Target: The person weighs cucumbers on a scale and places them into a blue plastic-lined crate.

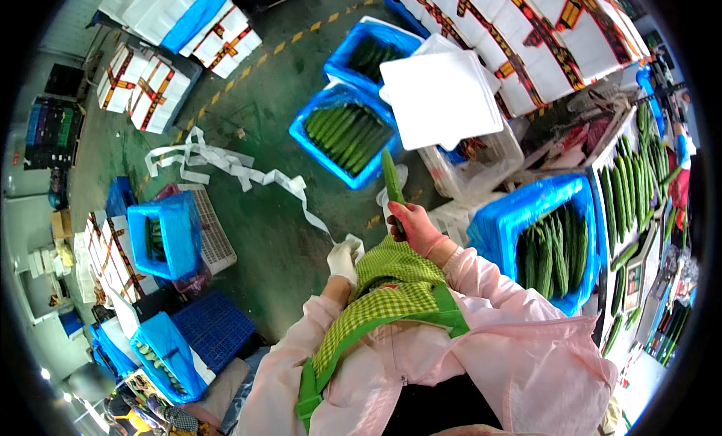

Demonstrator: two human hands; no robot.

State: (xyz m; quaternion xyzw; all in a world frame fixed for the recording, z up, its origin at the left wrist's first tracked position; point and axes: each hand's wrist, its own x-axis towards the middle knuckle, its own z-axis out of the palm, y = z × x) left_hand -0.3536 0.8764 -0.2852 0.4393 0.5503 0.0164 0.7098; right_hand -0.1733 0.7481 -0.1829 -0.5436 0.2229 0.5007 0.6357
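Beneath the person spreads a dark green floor (pixel 278 233), crossed by a line of yellow dashes (pixel 279 48) that bends round toward the upper edge. At the upper right a long stack of white boxes (pixel 508 34) bound with patterned tape fills the border of the workroom, and a smaller group of taped white boxes (pixel 218 37) stands at the upper left. Close by the right forearm, a large blue-lined bin (pixel 496 218) holds dark green cucumbers; ahead, two more stand end to end, the nearer blue-lined tub (pixel 322 162) packed with cucumbers in a slanting row. A flat white lid (pixel 444 94) lies beside them, partly over a pale crate (pixel 496 161). The person wears a pink jacket (pixel 293 361) and a green checked apron (pixel 391 297). Before the apron, the left hand (pixel 344 260), in a white glove, is curled around the near end of a crumpled white strip (pixel 289 179) that trails away over the floor. The right hand (pixel 416 231) is closed around the lower part of a single cucumber (pixel 392 182), whose longer end rises clear of the fist, pointing forward toward the nearer tub.
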